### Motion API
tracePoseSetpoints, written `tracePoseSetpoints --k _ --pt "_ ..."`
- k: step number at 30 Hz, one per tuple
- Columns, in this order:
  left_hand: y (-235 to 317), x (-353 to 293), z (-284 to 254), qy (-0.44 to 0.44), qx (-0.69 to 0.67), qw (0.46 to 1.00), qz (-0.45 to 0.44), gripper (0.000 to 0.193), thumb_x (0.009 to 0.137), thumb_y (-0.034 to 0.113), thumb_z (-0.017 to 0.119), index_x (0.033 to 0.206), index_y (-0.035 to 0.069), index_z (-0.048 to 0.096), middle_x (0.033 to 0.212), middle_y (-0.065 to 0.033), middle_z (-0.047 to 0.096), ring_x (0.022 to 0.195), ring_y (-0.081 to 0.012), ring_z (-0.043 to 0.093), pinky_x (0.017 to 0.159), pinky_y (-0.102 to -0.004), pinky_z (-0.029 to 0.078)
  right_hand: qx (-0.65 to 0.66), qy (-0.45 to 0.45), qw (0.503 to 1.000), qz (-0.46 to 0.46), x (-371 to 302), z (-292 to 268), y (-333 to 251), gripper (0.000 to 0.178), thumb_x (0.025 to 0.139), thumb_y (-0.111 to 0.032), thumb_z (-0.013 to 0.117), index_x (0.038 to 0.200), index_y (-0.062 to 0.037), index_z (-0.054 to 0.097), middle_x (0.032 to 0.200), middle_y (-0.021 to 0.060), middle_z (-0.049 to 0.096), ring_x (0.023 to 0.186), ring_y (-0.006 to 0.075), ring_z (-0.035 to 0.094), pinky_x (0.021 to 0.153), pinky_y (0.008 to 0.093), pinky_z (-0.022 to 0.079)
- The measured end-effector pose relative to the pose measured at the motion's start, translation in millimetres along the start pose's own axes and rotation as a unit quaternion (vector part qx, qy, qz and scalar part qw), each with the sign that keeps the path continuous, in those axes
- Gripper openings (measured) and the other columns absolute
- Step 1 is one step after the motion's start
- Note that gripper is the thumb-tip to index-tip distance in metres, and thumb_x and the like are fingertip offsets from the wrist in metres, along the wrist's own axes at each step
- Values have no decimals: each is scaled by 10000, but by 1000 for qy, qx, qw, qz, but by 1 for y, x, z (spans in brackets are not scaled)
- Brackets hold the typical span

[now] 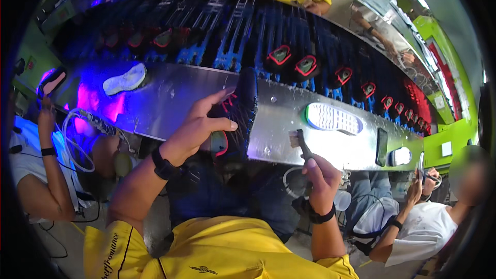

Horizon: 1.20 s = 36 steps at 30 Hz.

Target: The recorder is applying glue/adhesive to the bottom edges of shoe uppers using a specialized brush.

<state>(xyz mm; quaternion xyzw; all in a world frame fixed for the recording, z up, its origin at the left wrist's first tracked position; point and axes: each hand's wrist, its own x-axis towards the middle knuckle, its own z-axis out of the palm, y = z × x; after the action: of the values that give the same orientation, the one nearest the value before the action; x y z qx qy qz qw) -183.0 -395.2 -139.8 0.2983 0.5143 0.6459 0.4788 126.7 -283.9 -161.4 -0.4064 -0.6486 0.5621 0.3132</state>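
Observation:
A black shoe upper with red laces and a red-edged collar stands toe-away in front of me, over the near edge of the metal ledge. My left hand is closed on its side, the thumb lying across it and the fingers partly hidden. In my right hand is a small brush with a dark handle and pale bristles, pointing up and left. The brush is apart from the shoe. Beyond it, on the ledge, lies a white shoe sole with a green end.
Behind the ledge runs a dark, blue-streaked conveyor carrying several black uppers. Another sole lies left under purple light. A black bar and a white sole sit right. Co-workers are on both sides and across, one holding a shoe.

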Motion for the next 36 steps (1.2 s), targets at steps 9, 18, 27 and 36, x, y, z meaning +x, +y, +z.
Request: tracePoseSetpoints --k 9,18,27,36 --pt "45 146 -49 149 550 819 68 642 670 210 907 1284 113 747 1173 -165 765 1065 -315 753 966 -418 579 12 48 998 29 -4 -17 12 260 1051 -146 699 1148 85 769 811 13 692 789 88 607 728 245 455" --pt "-49 259 -80 107 708 675 178 482 811 274 798 1291 227 791 1120 -173 736 1020 -388 751 888 -490 607 17 67 996 51 -1 -6 16 267 1053 -142 695 1148 98 763 801 19 691 780 89 612 717 245 456" --pt "-21 256 -108 163 668 694 213 605 860 227 705 1435 47 651 1443 -230 650 1333 -413 625 1127 -530 489 14 66 995 68 10 0 9 254 1055 -178 694 1033 64 767 763 -23 638 690 50 503 624 241 342" --pt "31 220 -325 361 800 479 -6 286 966 209 609 1207 77 689 1277 -167 716 1279 -357 661 1066 -607 469 26 68 995 62 18 18 15 236 1061 -155 667 1100 51 775 740 -30 635 582 11 405 544 227 233"
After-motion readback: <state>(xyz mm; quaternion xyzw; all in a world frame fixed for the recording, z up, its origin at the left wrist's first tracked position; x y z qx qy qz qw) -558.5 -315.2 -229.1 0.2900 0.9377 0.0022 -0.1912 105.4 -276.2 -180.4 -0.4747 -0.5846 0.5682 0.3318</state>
